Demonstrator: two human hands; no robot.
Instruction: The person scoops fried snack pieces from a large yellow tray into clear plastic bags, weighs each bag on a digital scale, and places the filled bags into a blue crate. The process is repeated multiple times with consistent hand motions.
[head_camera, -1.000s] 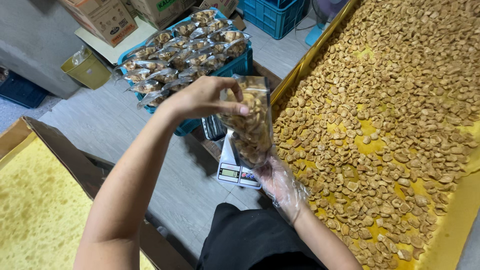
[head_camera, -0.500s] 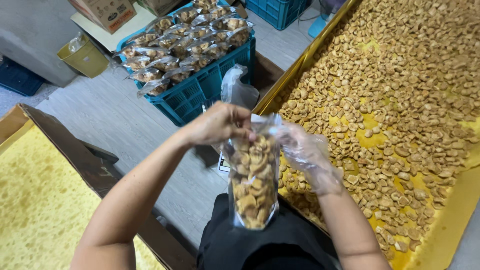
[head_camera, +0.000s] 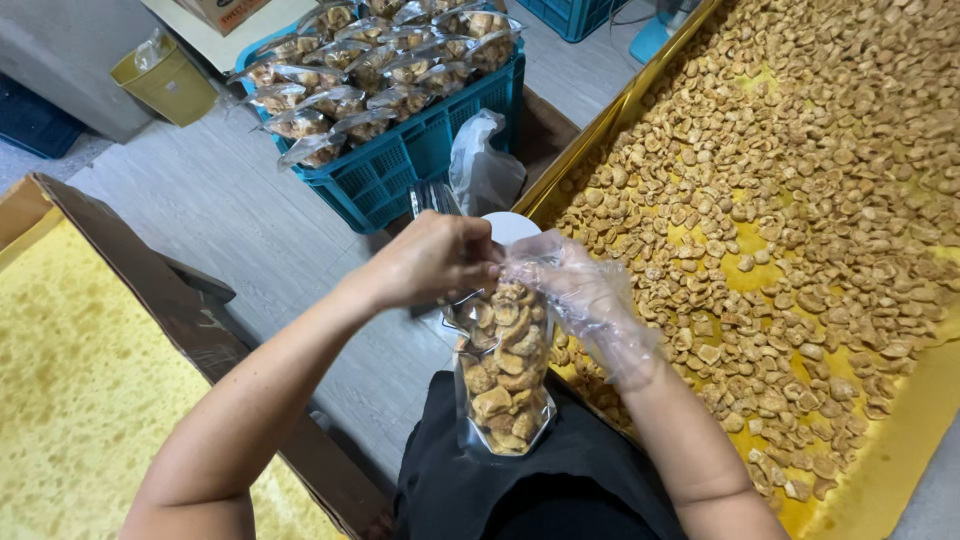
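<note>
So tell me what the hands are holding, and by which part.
Both hold one clear bag of snacks by its top edge: left hand bare, right hand in a thin plastic glove. The bag hangs below them.

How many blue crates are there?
3 blue crates show. One, full of filled snack bags, sits on the floor above the hands. One is at the top edge, mostly cut off. A darker one is at far left. More may be out of view.
</note>
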